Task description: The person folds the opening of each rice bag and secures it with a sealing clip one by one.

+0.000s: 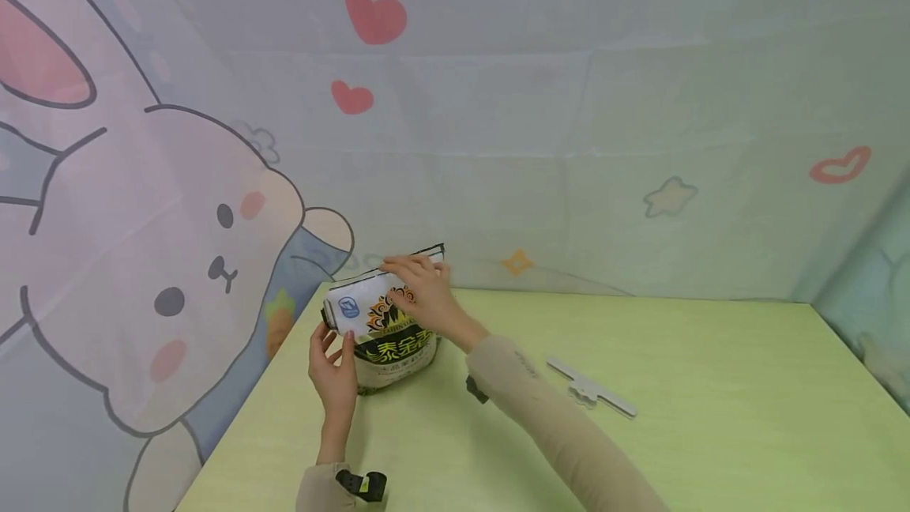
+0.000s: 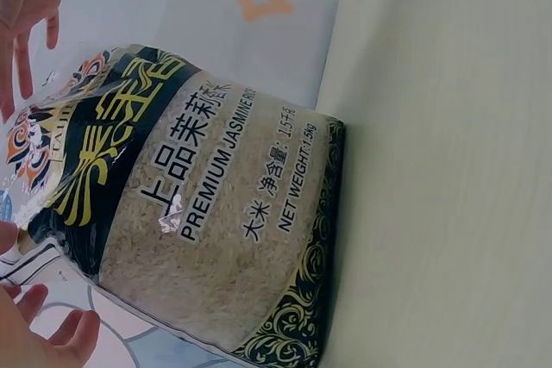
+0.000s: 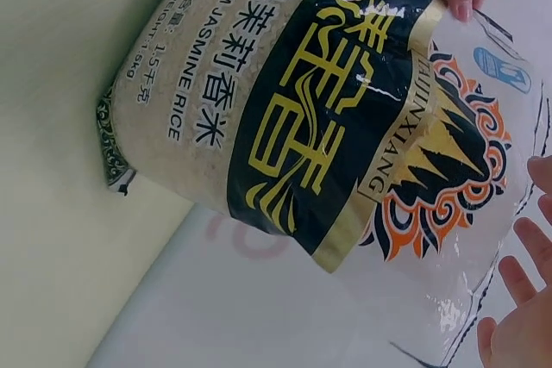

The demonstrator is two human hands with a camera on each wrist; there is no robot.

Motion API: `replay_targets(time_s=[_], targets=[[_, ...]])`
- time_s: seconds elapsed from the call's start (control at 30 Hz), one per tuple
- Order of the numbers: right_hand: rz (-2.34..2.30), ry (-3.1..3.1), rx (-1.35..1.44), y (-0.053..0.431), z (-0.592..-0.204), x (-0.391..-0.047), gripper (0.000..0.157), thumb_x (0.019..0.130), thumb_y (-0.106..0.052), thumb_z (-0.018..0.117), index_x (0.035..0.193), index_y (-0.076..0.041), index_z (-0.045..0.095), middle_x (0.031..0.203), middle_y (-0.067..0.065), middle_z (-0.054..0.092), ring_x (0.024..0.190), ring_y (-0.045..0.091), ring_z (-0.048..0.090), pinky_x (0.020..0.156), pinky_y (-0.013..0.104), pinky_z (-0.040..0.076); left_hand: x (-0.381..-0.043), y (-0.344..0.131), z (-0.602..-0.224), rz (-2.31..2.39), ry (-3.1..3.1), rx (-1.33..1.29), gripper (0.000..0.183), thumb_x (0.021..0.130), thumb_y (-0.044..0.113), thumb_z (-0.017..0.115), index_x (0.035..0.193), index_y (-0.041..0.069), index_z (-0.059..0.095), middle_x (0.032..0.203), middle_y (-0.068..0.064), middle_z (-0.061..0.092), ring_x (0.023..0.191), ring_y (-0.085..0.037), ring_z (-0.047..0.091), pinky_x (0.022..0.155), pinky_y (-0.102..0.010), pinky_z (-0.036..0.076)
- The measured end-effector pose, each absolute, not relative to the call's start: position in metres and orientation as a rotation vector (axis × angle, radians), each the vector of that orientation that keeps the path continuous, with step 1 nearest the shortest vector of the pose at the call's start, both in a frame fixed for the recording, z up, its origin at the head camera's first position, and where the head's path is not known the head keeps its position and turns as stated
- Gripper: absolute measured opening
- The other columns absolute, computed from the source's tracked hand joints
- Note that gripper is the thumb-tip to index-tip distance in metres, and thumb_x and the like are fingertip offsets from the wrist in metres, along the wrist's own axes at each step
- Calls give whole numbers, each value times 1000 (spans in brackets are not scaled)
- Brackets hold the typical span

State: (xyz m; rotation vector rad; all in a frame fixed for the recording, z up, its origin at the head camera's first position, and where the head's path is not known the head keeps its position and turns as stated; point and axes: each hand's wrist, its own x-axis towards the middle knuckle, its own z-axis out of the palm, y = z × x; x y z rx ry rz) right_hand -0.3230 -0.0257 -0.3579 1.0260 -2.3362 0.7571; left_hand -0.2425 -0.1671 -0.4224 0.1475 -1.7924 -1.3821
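Note:
A clear bag of jasmine rice [image 1: 394, 358] stands on the left part of the table, its flat upper part leaning up and its top seam slanting. My left hand [image 1: 334, 378] pinches the bag's left edge near the top, thumb on the front and fingers round the side. Over the upper right of the bag lies my right hand [image 1: 426, 299], fingers extended along the top edge. In the right wrist view those right-hand fingers [image 3: 526, 256] look loosely spread beside the seam. The left wrist view shows rice [image 2: 198, 273] filling the lower bag.
A white sealing clip [image 1: 593, 387] with a flower-shaped grip lies on the pale green table [image 1: 711, 433], right of the bag and beyond my right sleeve. Behind the table hangs a printed cloth [image 1: 498, 117] with a cartoon rabbit and hearts.

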Motion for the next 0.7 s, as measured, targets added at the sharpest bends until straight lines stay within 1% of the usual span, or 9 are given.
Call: replay_targets(time_s=[0.1, 0.17, 0.27, 0.33, 0.4, 0.47, 0.7], targets=[[735, -2361, 1047, -30, -355, -321, 39, 88, -24, 56, 126, -17, 49, 132, -1, 48, 121, 20, 38, 93, 49, 25, -245, -172, -425, -1454, -1770, 118, 37, 85, 0, 56, 119, -11, 46, 119, -26, 51, 106, -34, 51, 71, -10, 42], [713, -2368, 1059, -34, -354, -320, 39, 88, -25, 56, 126, -18, 49, 132, -1, 48, 121, 20, 38, 94, 50, 25, -247, -176, -427, -1507, -1751, 99, 37, 84, -1, 57, 118, -10, 47, 118, -23, 52, 107, -25, 51, 71, -11, 43], [676, -2376, 1070, -39, -351, -320, 40, 88, -25, 56, 126, -18, 49, 132, -2, 48, 121, 20, 38, 95, 49, 24, -250, -180, -430, -1584, -1715, 77, 36, 83, -1, 58, 117, -9, 49, 114, -11, 55, 105, -9, 51, 71, -12, 45], [630, -2388, 1067, -43, -349, -320, 40, 88, -26, 55, 127, -20, 48, 131, -2, 49, 120, 19, 38, 96, 48, 24, -252, -183, -433, -1617, -1690, 64, 35, 83, -2, 58, 116, -9, 49, 109, -1, 55, 102, -2, 50, 71, -11, 45], [586, -2403, 1061, -46, -348, -320, 40, 89, -27, 55, 127, -22, 47, 130, -3, 49, 119, 18, 37, 95, 47, 25, -253, -185, -435, -1642, -1667, 52, 35, 83, -3, 58, 115, -10, 49, 105, 8, 54, 100, 0, 50, 70, -10, 45], [560, -2410, 1059, -50, -347, -319, 40, 89, -28, 55, 127, -24, 47, 129, -4, 51, 118, 17, 38, 94, 45, 26, -254, -186, -436, -1654, -1643, 49, 34, 83, -3, 57, 114, -12, 49, 102, 13, 54, 99, 0, 51, 69, -9, 44], [515, -2422, 1057, -60, -345, -318, 39, 87, -29, 56, 126, -26, 49, 124, -5, 53, 115, 18, 37, 89, 41, 27, -256, -189, -438, -1691, -1549, 46, 30, 82, -6, 57, 109, -17, 49, 96, 14, 58, 92, 0, 54, 66, -9, 46]])
